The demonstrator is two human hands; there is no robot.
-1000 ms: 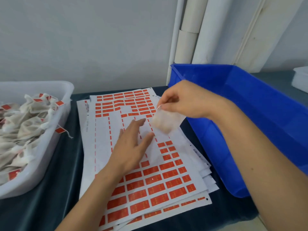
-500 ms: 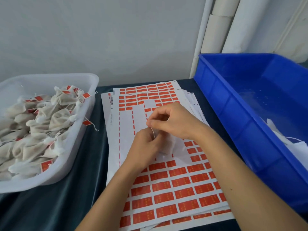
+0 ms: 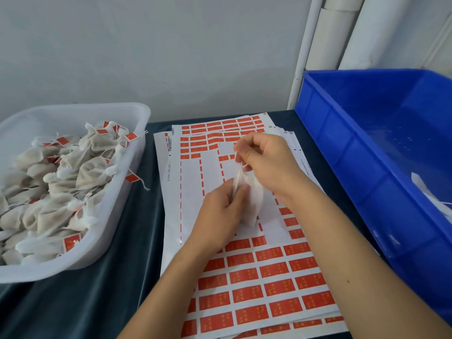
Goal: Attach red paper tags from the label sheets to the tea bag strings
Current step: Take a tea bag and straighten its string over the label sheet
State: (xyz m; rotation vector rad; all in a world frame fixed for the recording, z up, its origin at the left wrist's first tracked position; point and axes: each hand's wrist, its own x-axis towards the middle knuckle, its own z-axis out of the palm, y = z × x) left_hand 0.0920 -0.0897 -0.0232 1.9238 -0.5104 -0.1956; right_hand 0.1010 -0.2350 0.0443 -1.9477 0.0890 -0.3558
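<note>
Head view, single entry. Tea bag: one untagged white bag is held above the label sheets, mid-worktop. Left hand: fingers are curled round the bag's lower body. Right hand: thumb and fingertips are pinched on the bag's gathered top, where a short string shows; whether a tag is already on that string cannot be told.

Progress, judged: well advanced but unfinished. White tub, at the left of the worktop, is heaped with bags that carry red tags; these are taken as finished stock. On the top sheet a broad band across the upper middle has been stripped of labels, while full rows of red labels remain at the near end and a few at the far edge. Further sheets are stacked beneath. Blue crate, at the right, is seen to hold a few white bags in its near corner; these are taken as stock left to tag, though most of the crate floor is out of frame.

Surface: worktop is covered in dark teal cloth. Room: plain pale grey wall behind; white pipes are stood upright in the right corner.
</note>
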